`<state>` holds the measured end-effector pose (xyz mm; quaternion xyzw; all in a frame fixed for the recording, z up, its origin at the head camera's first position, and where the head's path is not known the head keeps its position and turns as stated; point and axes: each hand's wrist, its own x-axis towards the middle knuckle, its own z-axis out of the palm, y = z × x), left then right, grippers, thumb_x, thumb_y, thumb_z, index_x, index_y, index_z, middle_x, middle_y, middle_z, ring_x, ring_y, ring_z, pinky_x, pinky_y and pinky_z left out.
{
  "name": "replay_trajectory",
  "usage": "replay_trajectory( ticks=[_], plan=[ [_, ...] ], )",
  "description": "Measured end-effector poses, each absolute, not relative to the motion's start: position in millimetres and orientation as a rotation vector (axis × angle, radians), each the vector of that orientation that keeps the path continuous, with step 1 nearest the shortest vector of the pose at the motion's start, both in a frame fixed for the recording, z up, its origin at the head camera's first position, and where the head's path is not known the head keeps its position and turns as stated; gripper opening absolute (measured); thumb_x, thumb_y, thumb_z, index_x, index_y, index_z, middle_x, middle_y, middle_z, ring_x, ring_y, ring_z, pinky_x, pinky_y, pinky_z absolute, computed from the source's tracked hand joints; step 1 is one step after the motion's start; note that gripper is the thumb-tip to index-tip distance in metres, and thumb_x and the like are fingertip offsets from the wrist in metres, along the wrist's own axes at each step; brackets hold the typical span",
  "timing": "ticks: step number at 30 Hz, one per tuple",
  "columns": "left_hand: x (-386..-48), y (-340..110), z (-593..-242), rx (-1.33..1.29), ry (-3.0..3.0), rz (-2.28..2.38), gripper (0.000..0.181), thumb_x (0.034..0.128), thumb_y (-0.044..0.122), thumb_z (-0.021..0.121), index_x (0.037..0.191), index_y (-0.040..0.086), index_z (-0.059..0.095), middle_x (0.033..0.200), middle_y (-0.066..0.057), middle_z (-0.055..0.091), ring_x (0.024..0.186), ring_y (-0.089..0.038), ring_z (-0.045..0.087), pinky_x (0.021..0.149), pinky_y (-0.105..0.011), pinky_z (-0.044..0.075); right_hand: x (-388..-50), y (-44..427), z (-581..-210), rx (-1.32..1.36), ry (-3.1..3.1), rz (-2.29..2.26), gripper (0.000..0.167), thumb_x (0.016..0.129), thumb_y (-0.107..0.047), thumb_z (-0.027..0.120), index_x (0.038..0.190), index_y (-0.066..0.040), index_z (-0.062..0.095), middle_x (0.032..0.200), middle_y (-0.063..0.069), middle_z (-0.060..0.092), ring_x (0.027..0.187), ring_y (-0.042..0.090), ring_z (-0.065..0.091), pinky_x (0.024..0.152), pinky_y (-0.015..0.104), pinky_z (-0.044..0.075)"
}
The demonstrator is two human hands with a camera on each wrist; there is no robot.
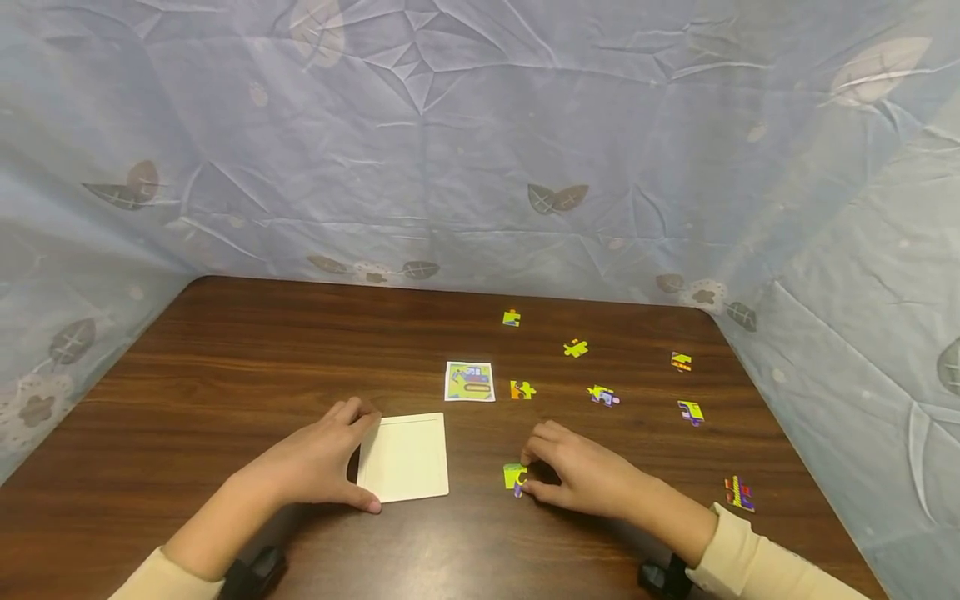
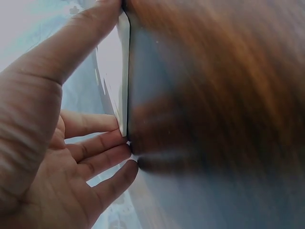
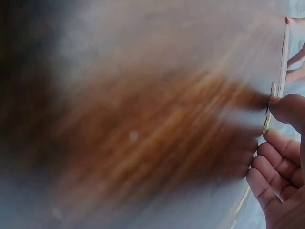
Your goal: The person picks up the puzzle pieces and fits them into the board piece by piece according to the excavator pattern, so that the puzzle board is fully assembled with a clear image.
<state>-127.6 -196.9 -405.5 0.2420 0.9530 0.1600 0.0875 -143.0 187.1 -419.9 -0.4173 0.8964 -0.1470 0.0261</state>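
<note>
A pale square puzzle tray (image 1: 405, 458) lies on the table left of centre. My left hand (image 1: 315, 458) holds it along its left side, thumb at the near corner and fingers at the far corner. The left wrist view shows the tray's thin edge (image 2: 125, 81) between thumb and fingers. Right of the tray, a green and yellow jigsaw piece (image 1: 513, 473) lies flat on the table. My right hand (image 1: 581, 471) pinches its right side between thumb and index finger. In the right wrist view the piece (image 3: 267, 122) appears edge-on at those fingertips, its face hidden.
A picture card of an excavator (image 1: 469, 382) lies beyond the tray. Several loose jigsaw pieces are scattered behind and to the right, among them a yellow one (image 1: 576, 348) and a red and purple one (image 1: 739, 493). A patterned cloth (image 1: 480, 167) hangs around the brown table (image 1: 300, 350).
</note>
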Motion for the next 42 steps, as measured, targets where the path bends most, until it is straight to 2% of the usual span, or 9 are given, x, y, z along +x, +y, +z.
replay_trajectory(
  ticks=[5, 8, 10, 14, 17, 27, 35, 42],
  plan=[
    [-126, -192, -405, 0.747, 2.833, 0.457, 0.119, 0.0634, 0.072, 0.088, 0.148, -0.004, 0.052, 0.132, -0.01, 0.054, 0.118, -0.025, 0.055, 0.088, -0.044, 0.058, -142, 190, -420, -1.308, 2.78, -0.468, 0.02, 0.096, -0.031, 0.077, 0.105, -0.016, 0.068, 0.102, -0.008, 0.061, 0.092, 0.001, 0.049, 0.082, 0.021, 0.053],
    [-125, -186, -404, 0.77, 2.823, 0.436, 0.119, 0.0654, 0.073, 0.087, 0.148, -0.006, 0.052, 0.138, -0.015, 0.054, 0.125, -0.031, 0.056, 0.092, -0.049, 0.059, -141, 192, -418, -1.286, 2.784, -0.499, 0.019, 0.095, -0.03, 0.077, 0.105, -0.016, 0.069, 0.102, -0.008, 0.061, 0.091, 0.002, 0.051, 0.081, 0.02, 0.053],
    [-124, -182, -405, 0.785, 2.822, 0.409, 0.119, 0.0673, 0.073, 0.086, 0.148, -0.007, 0.051, 0.142, -0.02, 0.053, 0.133, -0.04, 0.056, 0.098, -0.055, 0.057, -142, 193, -417, -1.268, 2.79, -0.515, 0.019, 0.095, -0.029, 0.078, 0.105, -0.016, 0.069, 0.101, -0.007, 0.062, 0.091, 0.003, 0.052, 0.081, 0.02, 0.054],
    [-123, -170, -407, 0.839, 2.816, 0.359, 0.118, 0.0701, 0.076, 0.083, 0.148, -0.007, 0.051, 0.143, -0.022, 0.053, 0.136, -0.044, 0.054, 0.102, -0.058, 0.055, -143, 193, -413, -1.242, 2.805, -0.532, 0.018, 0.095, -0.029, 0.078, 0.105, -0.017, 0.069, 0.103, -0.007, 0.063, 0.093, 0.005, 0.055, 0.082, 0.02, 0.055],
    [-123, -159, -409, 0.888, 2.808, 0.344, 0.116, 0.0714, 0.076, 0.082, 0.147, -0.006, 0.052, 0.141, -0.019, 0.053, 0.131, -0.037, 0.056, 0.101, -0.054, 0.056, -143, 193, -410, -1.232, 2.815, -0.534, 0.02, 0.095, -0.03, 0.078, 0.106, -0.016, 0.069, 0.104, -0.007, 0.063, 0.095, 0.006, 0.057, 0.083, 0.021, 0.057],
    [-128, -123, -414, 1.024, 2.818, 0.26, 0.111, 0.0733, 0.077, 0.079, 0.146, -0.003, 0.054, 0.139, -0.013, 0.055, 0.127, -0.027, 0.056, 0.102, -0.045, 0.057, -146, 182, -402, -1.21, 2.827, -0.546, 0.02, 0.096, -0.032, 0.077, 0.106, -0.016, 0.07, 0.104, -0.006, 0.064, 0.096, 0.006, 0.057, 0.085, 0.025, 0.058],
    [-128, -107, -412, 1.067, 2.81, 0.218, 0.113, 0.0735, 0.078, 0.078, 0.148, -0.003, 0.053, 0.14, -0.013, 0.055, 0.128, -0.026, 0.055, 0.102, -0.047, 0.057, -149, 168, -404, -1.196, 2.794, -0.523, 0.021, 0.097, -0.031, 0.076, 0.106, -0.013, 0.072, 0.103, -0.002, 0.065, 0.094, 0.009, 0.058, 0.082, 0.024, 0.056],
    [-129, -93, -413, 1.128, 2.829, 0.15, 0.114, 0.0727, 0.083, 0.074, 0.147, -0.001, 0.055, 0.136, -0.011, 0.058, 0.125, -0.023, 0.057, 0.1, -0.045, 0.058, -147, 161, -409, -1.217, 2.804, -0.438, 0.021, 0.097, -0.031, 0.076, 0.106, -0.012, 0.073, 0.102, -0.004, 0.063, 0.089, 0.005, 0.051, 0.076, 0.02, 0.052]
  ],
)
